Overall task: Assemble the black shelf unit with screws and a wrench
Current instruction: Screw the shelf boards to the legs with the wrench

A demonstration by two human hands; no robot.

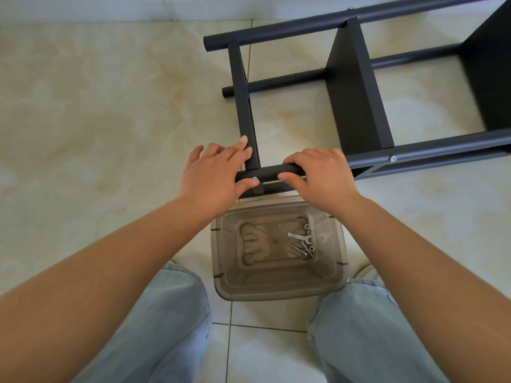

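Shelf unit [356,87] beside hardware bin [276,293]

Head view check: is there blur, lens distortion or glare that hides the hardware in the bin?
Head view: even daylight, soft shadows; wide-angle bending at the edges; the far shelf panel is slightly smeared; the wrench and screws in the clear bin stay legible, without glare.

Black shelf unit [356,87] lies on its side on tiles; wrench [300,237] and screws [302,248] in the bin.
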